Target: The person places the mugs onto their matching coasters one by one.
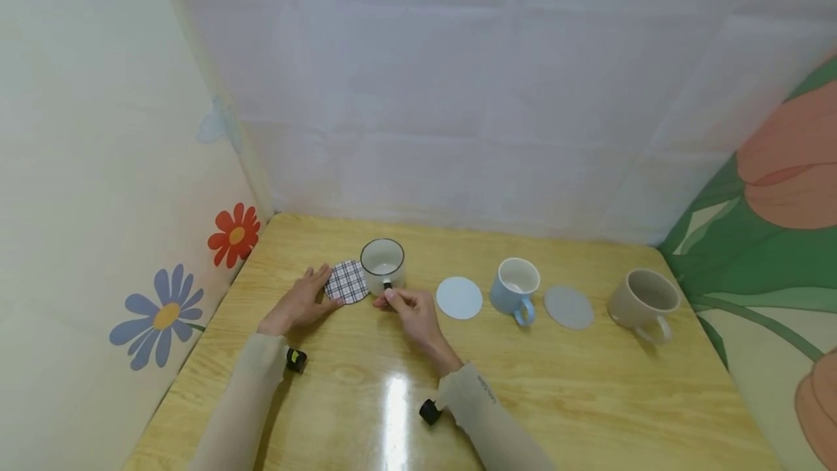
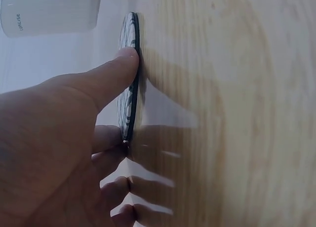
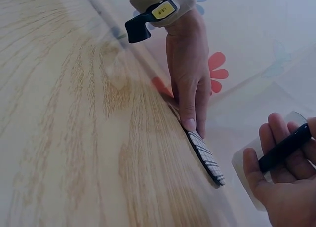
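Observation:
A white enamel-style mug (image 1: 382, 267) with a dark rim and black handle hangs a little above the table. My right hand (image 1: 415, 315) pinches its handle (image 3: 285, 148) between thumb and fingers. Just left of the mug lies a round plaid coaster (image 1: 346, 282), black and white with a dark edge. My left hand (image 1: 302, 302) is spread at the coaster's left side. Its thumb (image 2: 113, 74) touches the coaster's near edge, and the other fingers are along the far left edge. Small lettering shows on the mug's side in the left wrist view.
Along the wooden table (image 1: 366, 398), rightward, lie a pale blue round coaster (image 1: 459, 297), a light blue mug (image 1: 513, 289), a grey round coaster (image 1: 569, 307) and a larger beige mug (image 1: 641, 304). A white cloth (image 1: 458, 93) hangs behind; flower-printed cloths stand at both sides.

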`<action>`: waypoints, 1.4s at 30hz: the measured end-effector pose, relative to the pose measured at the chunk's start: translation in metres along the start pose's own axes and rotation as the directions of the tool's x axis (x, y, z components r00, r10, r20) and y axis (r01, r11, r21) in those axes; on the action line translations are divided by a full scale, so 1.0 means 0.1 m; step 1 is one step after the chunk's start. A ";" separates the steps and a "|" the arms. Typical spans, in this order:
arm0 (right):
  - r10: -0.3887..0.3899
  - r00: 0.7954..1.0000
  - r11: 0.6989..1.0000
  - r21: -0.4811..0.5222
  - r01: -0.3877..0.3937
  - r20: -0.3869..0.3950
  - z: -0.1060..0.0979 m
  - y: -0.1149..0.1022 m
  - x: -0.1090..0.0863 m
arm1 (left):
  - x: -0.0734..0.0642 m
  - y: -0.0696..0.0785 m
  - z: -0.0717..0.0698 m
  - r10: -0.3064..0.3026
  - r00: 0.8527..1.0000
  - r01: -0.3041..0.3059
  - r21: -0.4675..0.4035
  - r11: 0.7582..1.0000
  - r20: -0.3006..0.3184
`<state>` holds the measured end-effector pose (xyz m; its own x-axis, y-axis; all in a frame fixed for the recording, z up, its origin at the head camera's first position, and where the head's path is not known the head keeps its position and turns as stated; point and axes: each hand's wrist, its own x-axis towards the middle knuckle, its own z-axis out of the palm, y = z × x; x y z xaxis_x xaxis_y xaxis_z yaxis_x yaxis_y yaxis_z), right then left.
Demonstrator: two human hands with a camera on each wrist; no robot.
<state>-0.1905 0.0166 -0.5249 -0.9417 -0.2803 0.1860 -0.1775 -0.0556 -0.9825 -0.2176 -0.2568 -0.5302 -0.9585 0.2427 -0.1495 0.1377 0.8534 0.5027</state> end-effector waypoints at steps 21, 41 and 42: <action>0.027 1.000 1.000 -0.011 -0.027 0.014 0.02 -0.06 0.06 | 0.06 -0.05 0.05 0.012 1.000 -0.013 -0.072 0.997 -0.012; 0.024 0.999 1.000 0.020 -0.025 0.048 0.10 -0.05 0.10 | 0.02 -0.08 0.06 -0.017 1.000 0.017 -0.108 0.994 -0.001; 0.022 0.998 1.000 0.018 -0.023 0.052 0.11 -0.05 0.11 | 0.01 -0.08 0.06 -0.022 1.000 0.021 -0.108 0.994 -0.001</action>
<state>-0.1964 0.0034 -0.5178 -0.9293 -0.3310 0.1639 -0.1502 -0.0668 -0.9864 -0.2184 -0.2612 -0.5395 -0.9615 0.2237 -0.1596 0.0893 0.8037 0.5883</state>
